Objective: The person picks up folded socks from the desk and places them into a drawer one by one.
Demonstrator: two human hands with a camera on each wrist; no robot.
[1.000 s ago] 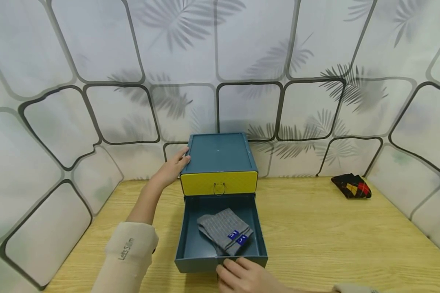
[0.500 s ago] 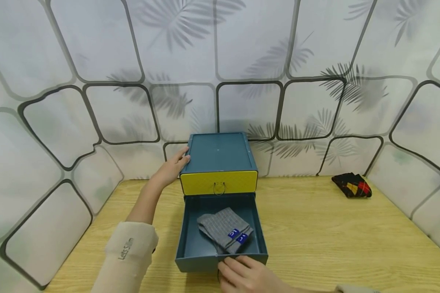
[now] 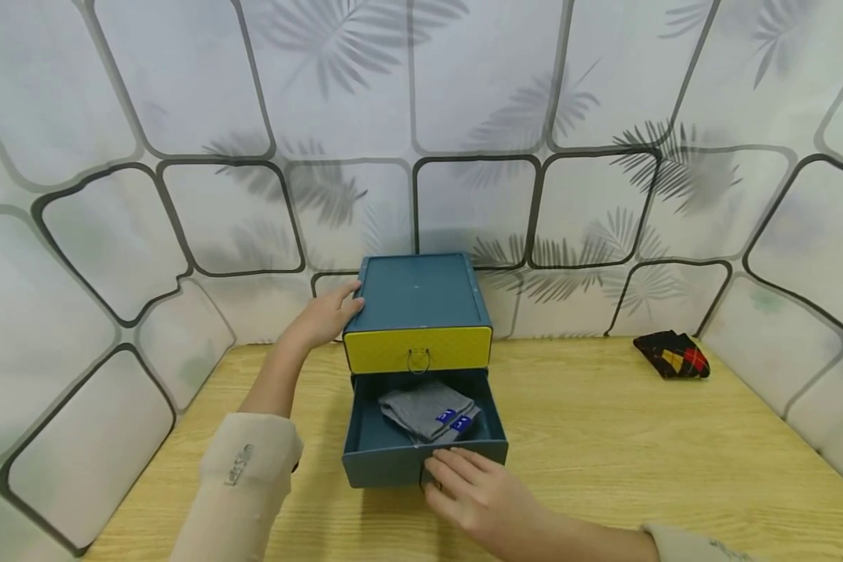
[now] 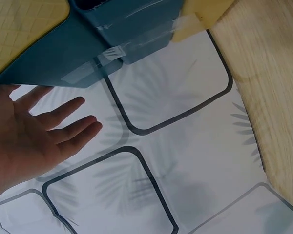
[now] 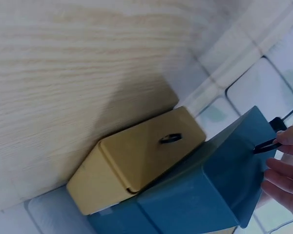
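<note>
A blue-topped drawer cabinet (image 3: pixel 417 293) stands near the back wall. Its blue drawer (image 3: pixel 382 468) is partly pulled out, below a yellow drawer (image 3: pixel 379 353). Folded grey socks (image 3: pixel 414 410) with blue labels lie inside the blue drawer. My right hand (image 3: pixel 481 499) is at the drawer's front; in the right wrist view its thumb and finger pinch the black ring handle (image 5: pixel 266 146). With fingers extended, my left hand (image 3: pixel 321 318) rests against the cabinet's left upper edge. In the left wrist view, the left palm (image 4: pixel 19 141) shows beside the cabinet's side.
Another yellow drawer (image 5: pixel 146 146) with a black ring sits below the blue one. A folded black, red and yellow patterned cloth item (image 3: pixel 673 356) lies on the wooden table (image 3: pixel 590 437) at the back right. Patterned curtain-like walls (image 3: pixel 478 94) surround the table.
The blue drawer has slid partway into the cabinet, carrying the grey socks with it. My right hand has moved forward with the handle. The left hand stays nearly in place.
</note>
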